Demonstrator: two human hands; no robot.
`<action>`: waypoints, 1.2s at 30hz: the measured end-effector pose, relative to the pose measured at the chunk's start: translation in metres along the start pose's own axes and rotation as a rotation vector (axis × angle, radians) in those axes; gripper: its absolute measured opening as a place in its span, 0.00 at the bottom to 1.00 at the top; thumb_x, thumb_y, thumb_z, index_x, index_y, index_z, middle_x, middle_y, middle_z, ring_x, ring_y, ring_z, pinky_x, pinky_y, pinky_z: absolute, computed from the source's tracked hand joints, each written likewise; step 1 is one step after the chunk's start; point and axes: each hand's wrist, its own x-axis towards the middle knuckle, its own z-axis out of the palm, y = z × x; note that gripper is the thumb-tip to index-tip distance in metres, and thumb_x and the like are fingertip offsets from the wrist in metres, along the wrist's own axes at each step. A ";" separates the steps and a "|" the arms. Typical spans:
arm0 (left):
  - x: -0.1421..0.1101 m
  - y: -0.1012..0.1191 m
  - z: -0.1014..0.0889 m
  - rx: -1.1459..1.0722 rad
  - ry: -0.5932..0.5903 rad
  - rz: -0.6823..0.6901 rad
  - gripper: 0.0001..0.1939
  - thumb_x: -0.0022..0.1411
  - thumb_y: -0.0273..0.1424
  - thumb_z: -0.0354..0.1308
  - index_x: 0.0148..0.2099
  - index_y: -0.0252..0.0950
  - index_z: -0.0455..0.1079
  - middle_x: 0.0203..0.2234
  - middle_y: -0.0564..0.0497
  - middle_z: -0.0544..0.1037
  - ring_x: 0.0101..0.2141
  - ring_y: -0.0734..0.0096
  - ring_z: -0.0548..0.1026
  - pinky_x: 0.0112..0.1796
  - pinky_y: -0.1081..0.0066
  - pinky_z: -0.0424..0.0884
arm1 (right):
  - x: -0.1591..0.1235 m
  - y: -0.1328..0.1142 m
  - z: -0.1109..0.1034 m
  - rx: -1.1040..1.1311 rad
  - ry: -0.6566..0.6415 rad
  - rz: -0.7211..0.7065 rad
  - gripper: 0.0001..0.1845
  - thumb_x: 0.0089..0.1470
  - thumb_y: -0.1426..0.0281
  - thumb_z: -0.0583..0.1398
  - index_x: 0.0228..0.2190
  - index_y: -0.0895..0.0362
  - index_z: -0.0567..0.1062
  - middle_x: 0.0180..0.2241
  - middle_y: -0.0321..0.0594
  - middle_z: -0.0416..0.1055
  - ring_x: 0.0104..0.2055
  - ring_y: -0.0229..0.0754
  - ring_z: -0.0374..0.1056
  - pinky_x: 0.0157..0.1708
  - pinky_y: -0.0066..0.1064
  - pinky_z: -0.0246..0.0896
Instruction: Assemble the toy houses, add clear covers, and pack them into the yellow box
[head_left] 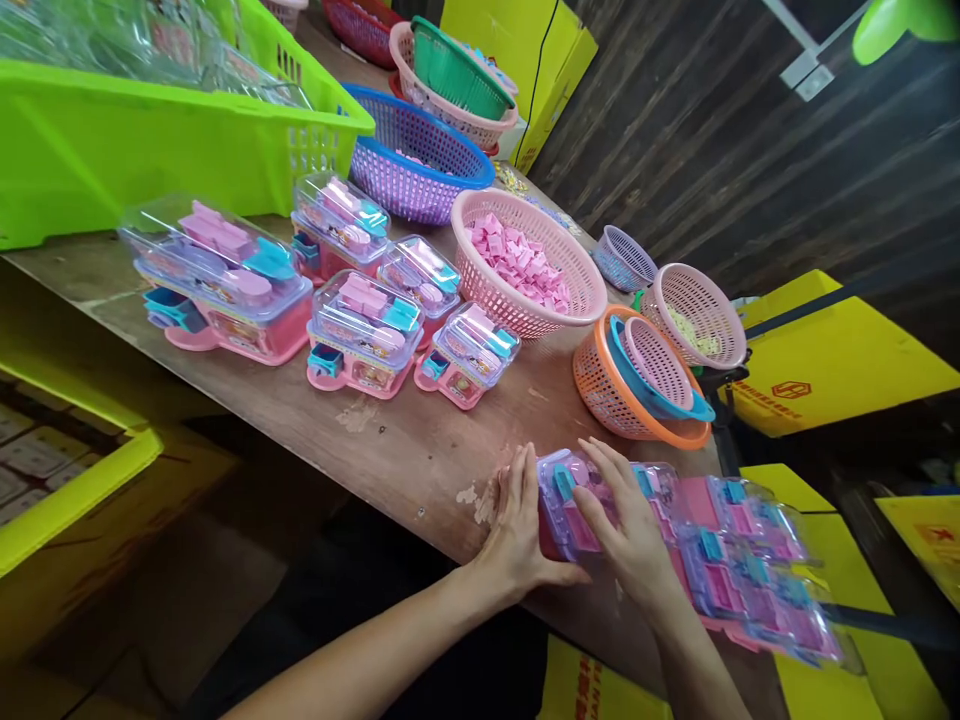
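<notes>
A pink and purple plastic toy box (555, 500) with a clear lid and turquoise parts lies between my hands on the table. My left hand (514, 545) braces its left side, with the fingers together and the thumb along the near edge. Over the lid curls my right hand (634, 535), thumb and fingertips touching the top, so it covers much of the box. Close by on the right, several similar boxes (750, 570) with clear lids stand packed together at the table's edge.
More finished-looking toy boxes (367, 330) stand at the left. Behind them is a green crate (172, 150) of clear plastic parts. A pink basket (487, 290) holds small pink pieces; nested baskets (592, 390) stand nearer. Yellow cartons (847, 350) are at the right, beyond the table (360, 430).
</notes>
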 end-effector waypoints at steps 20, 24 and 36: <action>0.015 -0.007 0.017 0.058 -0.027 0.055 0.72 0.31 0.48 0.67 0.66 0.31 0.22 0.63 0.34 0.45 0.63 0.47 0.42 0.59 0.43 0.39 | 0.015 -0.003 0.002 -0.363 -0.028 -0.001 0.22 0.49 0.65 0.57 0.47 0.54 0.64 0.47 0.43 0.60 0.49 0.47 0.59 0.51 0.42 0.56; 0.018 -0.003 0.012 0.057 -0.010 0.051 0.68 0.31 0.48 0.66 0.66 0.30 0.29 0.61 0.35 0.52 0.61 0.47 0.48 0.59 0.43 0.40 | 0.014 -0.010 0.003 -0.514 -0.053 -0.012 0.23 0.49 0.65 0.57 0.48 0.56 0.63 0.49 0.45 0.60 0.47 0.49 0.60 0.50 0.43 0.57; 0.019 0.003 0.002 0.019 0.018 0.062 0.63 0.30 0.48 0.67 0.64 0.30 0.40 0.57 0.36 0.59 0.57 0.47 0.57 0.59 0.44 0.44 | 0.011 -0.029 0.004 -0.839 -0.109 0.027 0.23 0.52 0.64 0.54 0.50 0.59 0.63 0.50 0.46 0.61 0.43 0.50 0.60 0.44 0.41 0.58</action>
